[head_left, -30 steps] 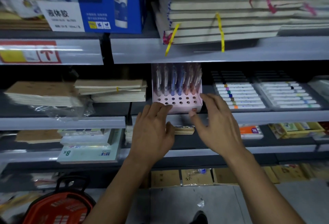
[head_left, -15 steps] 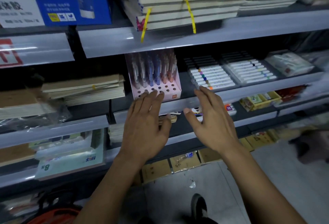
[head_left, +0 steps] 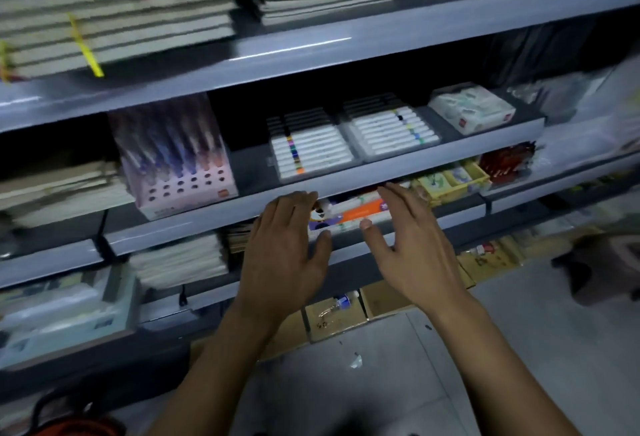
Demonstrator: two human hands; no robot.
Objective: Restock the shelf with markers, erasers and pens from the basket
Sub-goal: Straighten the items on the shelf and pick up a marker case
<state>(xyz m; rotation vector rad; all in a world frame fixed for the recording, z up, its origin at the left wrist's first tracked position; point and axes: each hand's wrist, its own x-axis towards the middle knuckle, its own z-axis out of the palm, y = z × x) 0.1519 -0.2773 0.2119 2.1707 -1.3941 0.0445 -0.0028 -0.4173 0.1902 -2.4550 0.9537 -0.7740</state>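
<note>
A pink pen display box [head_left: 180,172] full of pens stands on the middle shelf [head_left: 346,177], left of two flat packs of white markers [head_left: 311,149] [head_left: 391,130]. Below the shelf lip lie an orange and white box [head_left: 363,208] and yellow eraser boxes [head_left: 446,181]. My left hand [head_left: 284,252] and my right hand [head_left: 408,248] hover in front of the shelf edge, fingers straight and spread, holding nothing. The red basket [head_left: 79,427] shows at the bottom left corner, mostly cut off.
Stacks of notebooks [head_left: 114,9] fill the top shelf. More notebook stacks [head_left: 59,189] sit at the left. A white packet [head_left: 471,108] lies right of the markers. Cardboard boxes [head_left: 332,314] stand on the floor under the shelves. Someone's dark shape [head_left: 599,269] is at the right.
The view has swung to the right, so the pen box has slid left. Both hands have drawn back from the pen box and now sit lower, in front of the shelf lip.
</note>
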